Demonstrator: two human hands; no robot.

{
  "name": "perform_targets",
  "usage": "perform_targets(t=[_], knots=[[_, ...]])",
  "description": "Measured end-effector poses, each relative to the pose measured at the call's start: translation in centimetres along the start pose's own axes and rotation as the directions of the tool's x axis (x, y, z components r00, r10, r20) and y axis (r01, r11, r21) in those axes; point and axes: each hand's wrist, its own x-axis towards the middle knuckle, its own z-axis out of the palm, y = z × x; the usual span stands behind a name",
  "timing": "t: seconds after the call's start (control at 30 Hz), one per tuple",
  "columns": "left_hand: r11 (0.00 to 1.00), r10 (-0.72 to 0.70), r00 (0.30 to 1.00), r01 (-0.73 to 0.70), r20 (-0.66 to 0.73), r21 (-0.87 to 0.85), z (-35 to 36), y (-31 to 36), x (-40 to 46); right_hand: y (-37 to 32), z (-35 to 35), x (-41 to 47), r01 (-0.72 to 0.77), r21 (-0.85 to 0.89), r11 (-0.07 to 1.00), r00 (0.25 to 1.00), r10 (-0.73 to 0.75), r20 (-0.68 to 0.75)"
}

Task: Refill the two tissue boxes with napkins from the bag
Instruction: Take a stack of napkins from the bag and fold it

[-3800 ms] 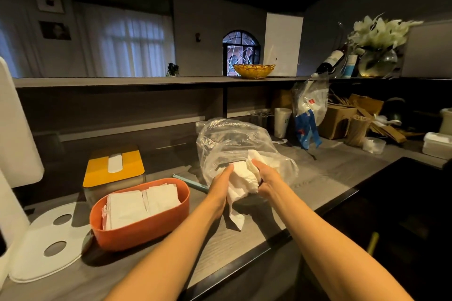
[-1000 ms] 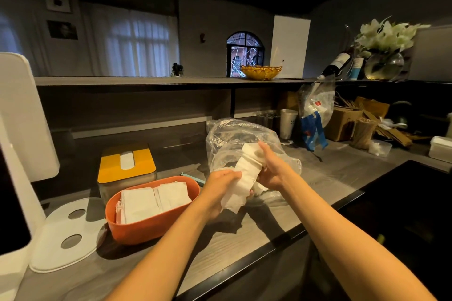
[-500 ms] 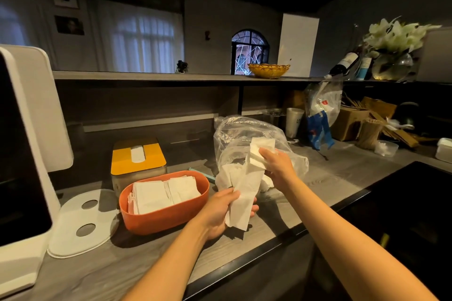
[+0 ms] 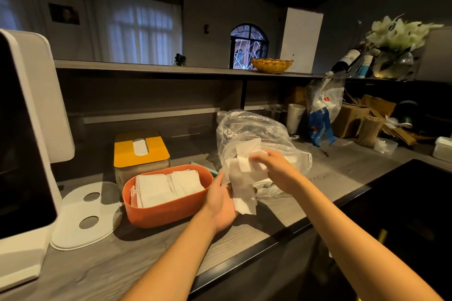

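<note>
The bench [image 4: 127, 261] shows grey wood grain with a matt finish. The bag [image 4: 252, 129] is thin, clear, crinkled plastic with glossy highlights. The napkins [image 4: 242, 178] look like soft, matt white paper. The orange box [image 4: 166, 212] is smooth plastic with a slight sheen; the yellow lid [image 4: 156, 151] looks matt.
</note>
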Motion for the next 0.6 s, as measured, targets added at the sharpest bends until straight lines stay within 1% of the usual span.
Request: perform_targets(t=[0.07,0.1,0.17,0.23,0.3,0.37,0.43,0.5,0.53,0.6], knots=[[0.999,0.005,1.000,-0.004,0.008,-0.043,0.2,0.0,-0.4,0.2,-0.3,-0.7,-0.139,0.000,0.990,0.983,0.138,0.118],[0.998,0.011,1.000,-0.010,0.011,-0.058,0.4,0.0,-0.5,0.4,-0.4,-1.0,-0.185,-0.029,0.982,0.970,0.187,0.157],[0.998,0.022,1.000,-0.023,-0.016,-0.061,0.5,-0.1,-0.4,0.5,-0.7,-1.5,-0.204,-0.090,0.975,0.960,0.217,0.178],[0.999,0.031,0.998,-0.033,-0.057,-0.031,0.6,-0.2,-0.2,0.4,-1.0,-1.7,-0.175,-0.042,0.984,0.975,0.180,0.134],[0.999,0.038,0.992,-0.038,-0.118,0.000,0.5,-0.4,0.0,0.1,-1.3,-1.6,-0.150,0.101,0.984,0.988,0.145,0.056],[0.998,0.051,0.987,-0.044,-0.150,0.045,0.3,-0.7,0.2,-0.1,-1.2,-1.3,-0.147,0.206,0.967,0.988,0.153,-0.010],[0.990,0.082,0.987,-0.065,-0.135,0.124,0.0,-0.8,0.4,0.1,-0.6,-0.9,-0.164,0.200,0.966,0.981,0.182,-0.074],[0.983,0.104,0.990,-0.088,-0.096,0.159,0.0,-0.7,0.2,0.8,0.3,-0.6,-0.194,0.177,0.965,0.965,0.220,-0.142],[0.985,0.104,0.992,-0.093,-0.067,0.144,0.1,-0.6,-0.1,1.1,0.6,-0.6,-0.205,0.194,0.959,0.958,0.238,-0.160],[0.995,0.085,0.996,-0.085,0.001,0.057,0.2,-0.5,-0.4,1.8,0.9,-0.5,-0.215,0.252,0.943,0.951,0.261,-0.166]])
